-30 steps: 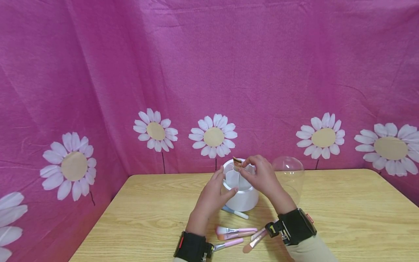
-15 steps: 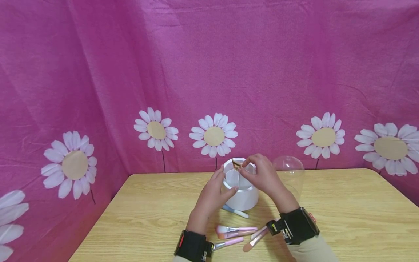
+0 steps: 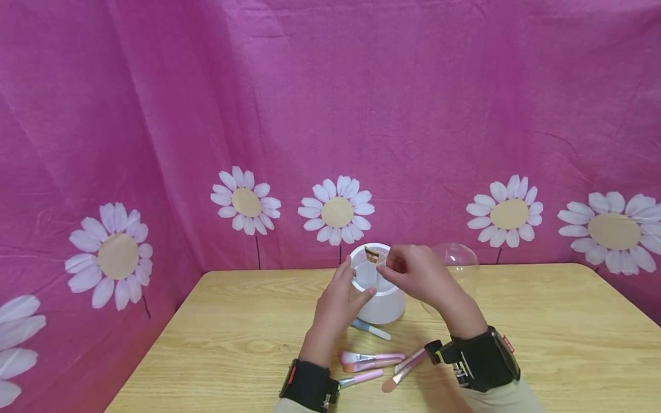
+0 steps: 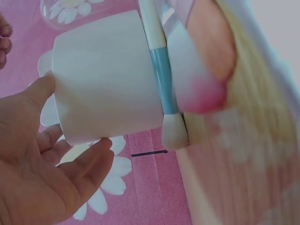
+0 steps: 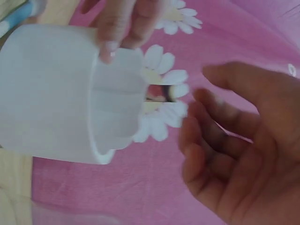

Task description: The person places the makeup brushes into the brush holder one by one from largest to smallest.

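A white round divided holder stands upright at the table's far edge. My left hand holds its rim from the left, thumb at the near side and fingers curving round the far side, as the left wrist view of the holder shows. A small glossy gold-and-dark strip sticks up out of the holder; its lower part is hidden inside. My right hand hovers at the holder's right. In the right wrist view, this hand has loosely bent fingers and nothing in them, apart from the strip.
A blue-and-white makeup brush lies just in front of the holder. Several pink-handled brushes lie nearer on the wooden table. Behind my right hand stands a clear dome cover. A pink flowered cloth hangs behind.
My right fingers have let go of the strip and drawn back slightly to the right. The strip stays standing in the holder. My left hand keeps its place on the rim.
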`<state>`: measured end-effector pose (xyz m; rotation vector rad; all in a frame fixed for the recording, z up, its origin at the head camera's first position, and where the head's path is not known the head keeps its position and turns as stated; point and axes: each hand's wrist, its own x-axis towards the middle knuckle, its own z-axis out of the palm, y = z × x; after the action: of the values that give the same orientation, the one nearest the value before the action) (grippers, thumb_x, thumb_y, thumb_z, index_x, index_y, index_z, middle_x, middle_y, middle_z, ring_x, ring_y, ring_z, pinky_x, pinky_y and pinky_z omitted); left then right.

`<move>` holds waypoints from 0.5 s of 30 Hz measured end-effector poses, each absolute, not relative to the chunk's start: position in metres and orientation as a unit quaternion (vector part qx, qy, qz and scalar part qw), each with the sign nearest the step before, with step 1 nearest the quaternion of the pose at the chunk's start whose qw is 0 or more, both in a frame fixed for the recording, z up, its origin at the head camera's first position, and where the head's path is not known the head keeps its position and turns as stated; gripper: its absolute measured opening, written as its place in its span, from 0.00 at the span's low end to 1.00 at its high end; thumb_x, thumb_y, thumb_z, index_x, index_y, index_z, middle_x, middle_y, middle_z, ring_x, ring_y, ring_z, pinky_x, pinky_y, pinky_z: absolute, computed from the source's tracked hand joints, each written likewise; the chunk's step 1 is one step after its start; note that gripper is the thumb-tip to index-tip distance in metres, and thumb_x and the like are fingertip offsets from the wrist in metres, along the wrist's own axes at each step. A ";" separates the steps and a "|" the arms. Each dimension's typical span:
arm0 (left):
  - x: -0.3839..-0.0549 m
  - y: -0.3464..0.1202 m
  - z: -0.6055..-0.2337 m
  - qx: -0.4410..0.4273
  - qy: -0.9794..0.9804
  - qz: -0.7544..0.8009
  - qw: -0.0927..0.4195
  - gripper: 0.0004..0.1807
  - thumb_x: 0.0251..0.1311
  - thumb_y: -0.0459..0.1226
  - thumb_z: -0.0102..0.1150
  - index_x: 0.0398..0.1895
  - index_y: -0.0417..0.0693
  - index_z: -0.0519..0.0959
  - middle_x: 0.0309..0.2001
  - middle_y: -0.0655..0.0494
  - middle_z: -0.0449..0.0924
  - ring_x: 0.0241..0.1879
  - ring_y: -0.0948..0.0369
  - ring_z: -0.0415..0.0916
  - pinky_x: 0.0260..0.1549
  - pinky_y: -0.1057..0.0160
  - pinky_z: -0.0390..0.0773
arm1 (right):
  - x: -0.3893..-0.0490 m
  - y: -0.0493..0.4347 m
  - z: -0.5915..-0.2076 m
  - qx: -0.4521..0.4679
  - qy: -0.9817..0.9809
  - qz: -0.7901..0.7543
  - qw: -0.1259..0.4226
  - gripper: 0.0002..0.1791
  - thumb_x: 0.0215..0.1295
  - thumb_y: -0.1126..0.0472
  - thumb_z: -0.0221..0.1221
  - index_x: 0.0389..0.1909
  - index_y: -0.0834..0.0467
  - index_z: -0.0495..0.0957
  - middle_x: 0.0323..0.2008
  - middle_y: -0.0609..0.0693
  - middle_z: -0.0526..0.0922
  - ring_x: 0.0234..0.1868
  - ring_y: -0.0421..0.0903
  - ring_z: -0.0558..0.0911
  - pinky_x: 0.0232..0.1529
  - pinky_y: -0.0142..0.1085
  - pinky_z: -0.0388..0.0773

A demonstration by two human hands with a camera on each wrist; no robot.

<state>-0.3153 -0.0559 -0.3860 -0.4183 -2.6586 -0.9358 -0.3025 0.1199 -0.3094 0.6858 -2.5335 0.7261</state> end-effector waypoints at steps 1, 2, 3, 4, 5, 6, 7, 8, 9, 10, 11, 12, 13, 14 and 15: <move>-0.315 -0.055 -0.386 -0.140 -0.924 -0.323 0.149 0.30 0.55 0.55 0.58 0.52 0.44 0.72 0.72 0.50 0.58 0.51 0.50 0.75 0.35 0.51 0.80 | -0.300 0.119 -0.308 0.260 -0.911 0.257 0.189 0.11 0.52 0.58 0.64 0.17 0.55 0.75 0.14 0.46 0.74 0.17 0.38 0.69 0.20 0.35 0.70; -0.316 -0.055 -0.386 -0.134 -0.925 -0.321 0.151 0.29 0.54 0.55 0.58 0.52 0.44 0.73 0.72 0.50 0.58 0.48 0.51 0.76 0.32 0.53 0.79 | -0.297 0.118 -0.307 0.275 -0.911 0.256 0.169 0.11 0.53 0.58 0.64 0.17 0.55 0.75 0.13 0.45 0.74 0.16 0.37 0.69 0.19 0.34 0.70; -0.316 -0.055 -0.386 -0.131 -0.926 -0.318 0.157 0.29 0.54 0.55 0.58 0.51 0.44 0.73 0.71 0.50 0.59 0.44 0.52 0.77 0.29 0.55 0.78 | -0.294 0.117 -0.306 0.289 -0.911 0.254 0.147 0.11 0.53 0.58 0.64 0.16 0.54 0.76 0.12 0.45 0.74 0.16 0.37 0.68 0.19 0.33 0.69; -0.316 -0.055 -0.386 -0.127 -0.926 -0.315 0.162 0.29 0.54 0.55 0.59 0.50 0.44 0.73 0.71 0.51 0.59 0.41 0.52 0.78 0.27 0.56 0.77 | -0.292 0.116 -0.306 0.301 -0.911 0.252 0.126 0.11 0.54 0.58 0.63 0.15 0.55 0.76 0.12 0.44 0.73 0.15 0.36 0.68 0.18 0.32 0.69; -0.316 -0.056 -0.386 -0.124 -0.927 -0.311 0.167 0.28 0.54 0.55 0.59 0.49 0.45 0.73 0.71 0.51 0.60 0.38 0.53 0.77 0.25 0.58 0.76 | -0.291 0.114 -0.307 0.313 -0.911 0.248 0.106 0.12 0.54 0.58 0.63 0.15 0.55 0.76 0.11 0.43 0.72 0.15 0.35 0.67 0.17 0.31 0.67; -0.317 -0.056 -0.387 -0.122 -0.927 -0.307 0.175 0.28 0.53 0.55 0.59 0.48 0.45 0.73 0.71 0.51 0.60 0.36 0.53 0.77 0.23 0.58 0.76 | -0.290 0.113 -0.308 0.324 -0.910 0.244 0.089 0.12 0.54 0.59 0.63 0.14 0.55 0.76 0.11 0.43 0.71 0.14 0.35 0.66 0.16 0.31 0.66; -0.317 -0.056 -0.387 -0.120 -0.928 -0.304 0.180 0.28 0.53 0.55 0.59 0.48 0.45 0.73 0.70 0.52 0.61 0.36 0.53 0.77 0.23 0.58 0.76 | -0.290 0.112 -0.310 0.335 -0.908 0.239 0.072 0.12 0.54 0.59 0.63 0.13 0.55 0.77 0.10 0.42 0.71 0.14 0.34 0.65 0.16 0.30 0.65; -0.317 -0.057 -0.387 -0.119 -0.928 -0.302 0.185 0.28 0.53 0.55 0.60 0.48 0.45 0.73 0.70 0.52 0.61 0.38 0.53 0.77 0.24 0.57 0.77 | -0.290 0.111 -0.313 0.345 -0.907 0.233 0.056 0.12 0.53 0.60 0.63 0.13 0.55 0.77 0.10 0.42 0.71 0.14 0.34 0.65 0.16 0.30 0.65; -0.318 -0.058 -0.387 -0.118 -0.928 -0.301 0.188 0.28 0.53 0.55 0.60 0.48 0.44 0.73 0.70 0.52 0.61 0.40 0.52 0.78 0.25 0.56 0.78 | -0.290 0.109 -0.316 0.354 -0.906 0.227 0.042 0.11 0.52 0.61 0.63 0.13 0.55 0.78 0.10 0.42 0.71 0.14 0.33 0.64 0.16 0.29 0.64; -0.318 -0.058 -0.388 -0.118 -0.927 -0.302 0.191 0.28 0.53 0.54 0.60 0.49 0.44 0.73 0.70 0.51 0.61 0.43 0.52 0.78 0.26 0.54 0.79 | -0.291 0.108 -0.319 0.363 -0.905 0.221 0.028 0.11 0.52 0.61 0.63 0.13 0.56 0.79 0.10 0.42 0.72 0.14 0.33 0.64 0.16 0.29 0.64; -0.318 -0.059 -0.388 -0.119 -0.926 -0.302 0.195 0.28 0.52 0.54 0.61 0.50 0.44 0.73 0.70 0.51 0.62 0.46 0.51 0.77 0.28 0.52 0.80 | -0.292 0.107 -0.324 0.372 -0.903 0.216 0.017 0.10 0.50 0.62 0.64 0.13 0.56 0.80 0.10 0.43 0.73 0.14 0.32 0.64 0.16 0.29 0.64; -0.319 -0.059 -0.389 -0.121 -0.924 -0.304 0.198 0.28 0.52 0.54 0.61 0.50 0.44 0.73 0.70 0.50 0.62 0.49 0.50 0.76 0.29 0.50 0.80 | -0.293 0.105 -0.328 0.378 -0.902 0.210 0.008 0.09 0.49 0.63 0.64 0.12 0.57 0.80 0.10 0.43 0.74 0.14 0.32 0.64 0.16 0.28 0.64; -0.319 -0.060 -0.389 -0.121 -0.924 -0.305 0.197 0.28 0.53 0.53 0.61 0.50 0.44 0.73 0.70 0.50 0.61 0.51 0.49 0.75 0.31 0.49 0.81 | -0.295 0.104 -0.332 0.380 -0.902 0.206 0.000 0.09 0.47 0.63 0.64 0.12 0.57 0.81 0.10 0.43 0.75 0.14 0.32 0.64 0.16 0.28 0.65; -0.319 -0.060 -0.389 -0.124 -0.922 -0.307 0.198 0.28 0.53 0.53 0.61 0.50 0.44 0.73 0.70 0.49 0.61 0.52 0.49 0.75 0.32 0.47 0.81 | -0.296 0.103 -0.336 0.377 -0.904 0.202 -0.006 0.09 0.45 0.64 0.65 0.11 0.58 0.81 0.09 0.43 0.74 0.14 0.32 0.64 0.16 0.28 0.64; -0.319 -0.061 -0.389 -0.127 -0.921 -0.310 0.199 0.28 0.53 0.53 0.61 0.51 0.44 0.73 0.70 0.49 0.61 0.54 0.48 0.74 0.33 0.46 0.81 | -0.297 0.102 -0.340 0.372 -0.907 0.198 -0.009 0.09 0.44 0.64 0.65 0.10 0.58 0.80 0.09 0.42 0.73 0.13 0.32 0.64 0.15 0.28 0.64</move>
<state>-0.3191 -0.0609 -0.3892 -0.3543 -2.5765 -0.8659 -0.2970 0.1016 -0.3404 1.1743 -2.8656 0.6251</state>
